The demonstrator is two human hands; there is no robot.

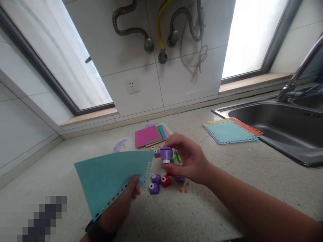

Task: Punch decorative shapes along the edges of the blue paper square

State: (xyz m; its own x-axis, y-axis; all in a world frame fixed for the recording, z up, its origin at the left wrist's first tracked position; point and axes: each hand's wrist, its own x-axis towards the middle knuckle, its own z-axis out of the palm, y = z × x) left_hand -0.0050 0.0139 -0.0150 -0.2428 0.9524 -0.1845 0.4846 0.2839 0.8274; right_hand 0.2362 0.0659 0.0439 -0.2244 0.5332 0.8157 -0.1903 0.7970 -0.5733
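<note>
My left hand (135, 188) pinches a sheet of teal paper (113, 171) near its lower right edge and holds it up off the counter. Small shaped holes run along the sheet's bottom and right edges. In my right hand (188, 154), a purple craft punch (166, 154) with a white button is gripped between thumb and fingers, at the sheet's upper right corner. Whether paper sits in its slot I cannot tell. Below lie more punches: two purple ones (154, 188) and a red one (166, 181). A green punch (178, 158) is partly hidden behind my right hand.
Coloured paper (148, 135) is stacked near the wall. Sheets with punched edges (227, 131) lie by the steel sink (275, 127). Purple paper bits (119, 145) are at the left, and red cut-outs (185, 191) lie near the punches. Pipes (161, 37) hang on the wall.
</note>
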